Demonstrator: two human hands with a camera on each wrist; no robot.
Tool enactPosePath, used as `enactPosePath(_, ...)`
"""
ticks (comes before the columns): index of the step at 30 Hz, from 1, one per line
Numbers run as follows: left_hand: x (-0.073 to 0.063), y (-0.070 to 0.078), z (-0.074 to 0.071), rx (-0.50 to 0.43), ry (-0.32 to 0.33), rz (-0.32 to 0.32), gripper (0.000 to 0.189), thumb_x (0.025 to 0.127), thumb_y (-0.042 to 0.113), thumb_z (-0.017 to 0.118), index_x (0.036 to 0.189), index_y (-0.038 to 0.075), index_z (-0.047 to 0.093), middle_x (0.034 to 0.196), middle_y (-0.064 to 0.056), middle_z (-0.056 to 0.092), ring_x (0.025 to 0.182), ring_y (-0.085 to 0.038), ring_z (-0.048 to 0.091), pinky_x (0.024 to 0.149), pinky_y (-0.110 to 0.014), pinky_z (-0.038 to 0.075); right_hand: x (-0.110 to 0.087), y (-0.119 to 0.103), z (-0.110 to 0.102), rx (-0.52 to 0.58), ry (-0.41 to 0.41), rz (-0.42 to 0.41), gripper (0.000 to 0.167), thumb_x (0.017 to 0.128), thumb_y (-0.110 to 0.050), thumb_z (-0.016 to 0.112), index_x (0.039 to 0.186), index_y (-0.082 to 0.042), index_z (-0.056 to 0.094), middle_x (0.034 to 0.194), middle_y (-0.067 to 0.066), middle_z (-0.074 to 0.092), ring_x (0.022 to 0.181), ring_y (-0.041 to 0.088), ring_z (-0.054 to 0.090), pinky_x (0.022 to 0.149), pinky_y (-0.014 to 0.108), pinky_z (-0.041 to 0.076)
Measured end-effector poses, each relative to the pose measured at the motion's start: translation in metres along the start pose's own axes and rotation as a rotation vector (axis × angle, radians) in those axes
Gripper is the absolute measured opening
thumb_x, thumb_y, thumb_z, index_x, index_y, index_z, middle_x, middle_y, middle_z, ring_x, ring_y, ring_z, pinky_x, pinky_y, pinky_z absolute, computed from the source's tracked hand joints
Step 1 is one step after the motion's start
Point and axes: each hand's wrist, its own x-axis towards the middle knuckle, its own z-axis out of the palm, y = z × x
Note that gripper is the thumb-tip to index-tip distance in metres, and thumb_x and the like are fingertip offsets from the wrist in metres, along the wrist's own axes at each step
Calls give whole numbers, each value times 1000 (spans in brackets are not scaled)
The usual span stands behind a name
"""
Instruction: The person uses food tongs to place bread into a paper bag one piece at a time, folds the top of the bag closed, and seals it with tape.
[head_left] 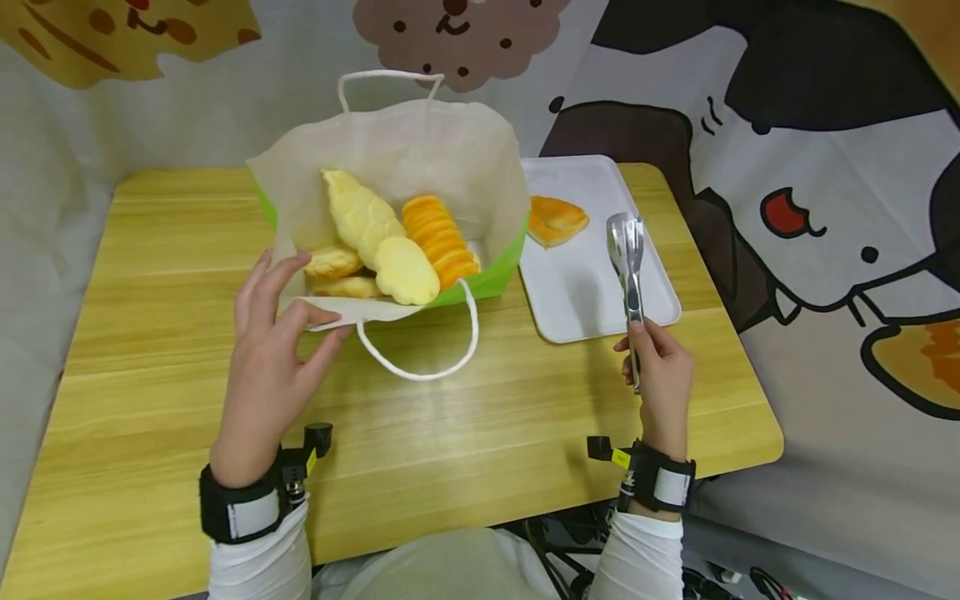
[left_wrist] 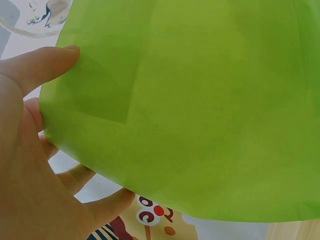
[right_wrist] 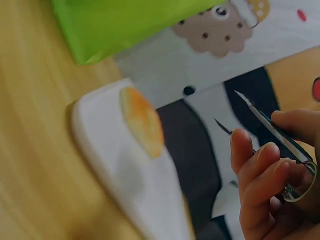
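Note:
A green paper bag point(head_left: 427, 142) with a pale inside and white handles stands wide-mouthed on the table. My left hand point(head_left: 273, 375) grips its near rim; in the left wrist view the thumb lies on the green outer wall point(left_wrist: 200, 125), the fingers behind it. Inside lie a long pale-yellow bread point(head_left: 358, 210), a ridged orange bread point(head_left: 438, 237), a scalloped pale-yellow piece point(head_left: 407, 271) and golden pastries point(head_left: 332, 262) near the left fingers. My right hand point(head_left: 662, 371) holds metal tongs point(head_left: 628, 258) above the white tray point(head_left: 573, 304). The right wrist view shows the tong tips apart, nothing between them.
A triangular golden pastry point(head_left: 557, 220) lies on the tray, close to the bag's right side. The wooden table point(head_left: 420, 450) reaches to a cartoon-printed cloth point(head_left: 480, 42) behind. One loose bag handle point(head_left: 420, 377) hangs over the near rim.

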Motion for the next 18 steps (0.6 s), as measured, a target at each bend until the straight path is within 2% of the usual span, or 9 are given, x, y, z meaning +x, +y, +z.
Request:
enactPosePath(6,0,1,0,-3,7,-10,53,100,48,53,85,-3,63,151,-20,44,151,-40,24,124,-57,15,10,20,-1,-111,-14,132,45,95,-42,65,123,-8,68,74,-2,67,50,8,50,42,21,42)
enactPosePath(9,1,2,0,-5,6,-20,35,96,31,67,85,-2,63,150,-19,45,151,-40,24,124,-57,16,13,28,-1,-140,-30,159,48,96,-44,64,124,-6,67,74,-3,66,50,7,50,43,20,43)
enactPosePath(13,1,3,-1,-2,-4,-21,18,81,4,79,85,-2,63,151,-19,45,151,-40,23,124,-57,16,17,37,1,-161,-58,183,50,96,-45,63,125,-4,66,75,-3,66,49,5,51,43,19,43)
enactPosePath(16,0,2,-1,13,-18,-12,22,88,15,74,86,-3,63,152,-20,43,152,-39,22,124,-56,16,20,41,3,-182,-79,200,50,97,-45,62,125,-4,66,76,-1,66,49,5,51,43,20,44)
enactPosePath(18,0,2,-1,12,-19,-13,23,90,18,73,87,-3,63,152,-19,43,152,-39,22,124,-56,15,22,43,5,-181,-93,212,50,97,-45,61,125,-4,65,77,0,67,50,5,52,43,21,44)
